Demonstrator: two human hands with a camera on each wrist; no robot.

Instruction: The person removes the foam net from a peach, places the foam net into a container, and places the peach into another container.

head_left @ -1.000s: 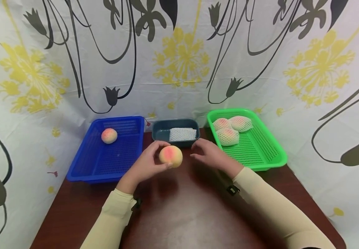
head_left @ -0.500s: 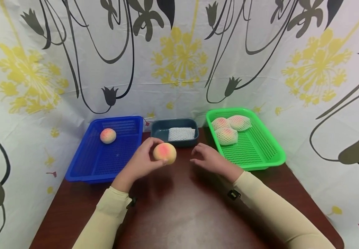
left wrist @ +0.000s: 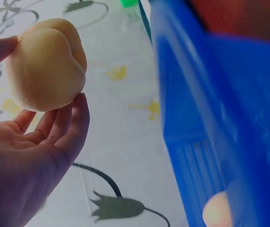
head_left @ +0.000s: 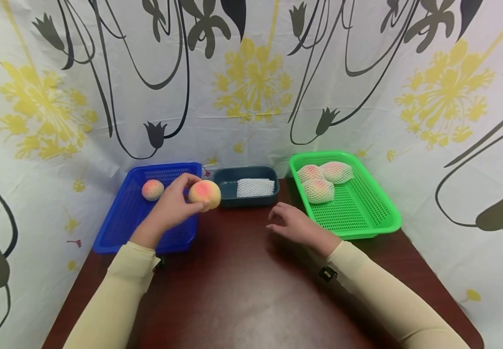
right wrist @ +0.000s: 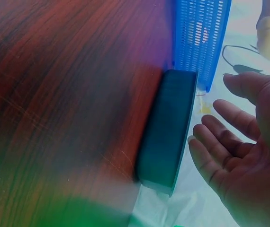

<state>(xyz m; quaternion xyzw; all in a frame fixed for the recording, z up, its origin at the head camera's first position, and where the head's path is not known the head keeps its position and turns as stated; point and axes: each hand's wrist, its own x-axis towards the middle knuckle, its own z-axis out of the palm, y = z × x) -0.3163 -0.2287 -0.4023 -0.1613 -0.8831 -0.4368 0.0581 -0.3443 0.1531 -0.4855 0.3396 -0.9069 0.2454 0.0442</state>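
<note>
A peach (head_left: 205, 195), yellow with a red blush, is held up in my left hand (head_left: 170, 206) between thumb and fingers, over the right edge of the blue basket (head_left: 116, 223). The left wrist view shows the same peach (left wrist: 47, 66) pinched from both sides, with the basket wall (left wrist: 187, 71) to its right. Another bare peach (head_left: 153, 190) lies inside that basket. My right hand (head_left: 297, 223) hovers above the table near the green basket (head_left: 365, 213), its fingers loosely bent. Nothing is in its grasp in the right wrist view, where the palm (right wrist: 248, 175) shows.
A dark teal tray (head_left: 225, 182) at the back middle holds white foam netting (head_left: 255, 187). Several net-wrapped peaches (head_left: 318, 190) sit in the green basket. A patterned cloth (head_left: 251, 135) hangs behind the brown table (head_left: 242, 291).
My left hand has carried the peach leftward and slightly up, from in front of the teal tray to the blue basket's right edge. The right hand has barely moved.
</note>
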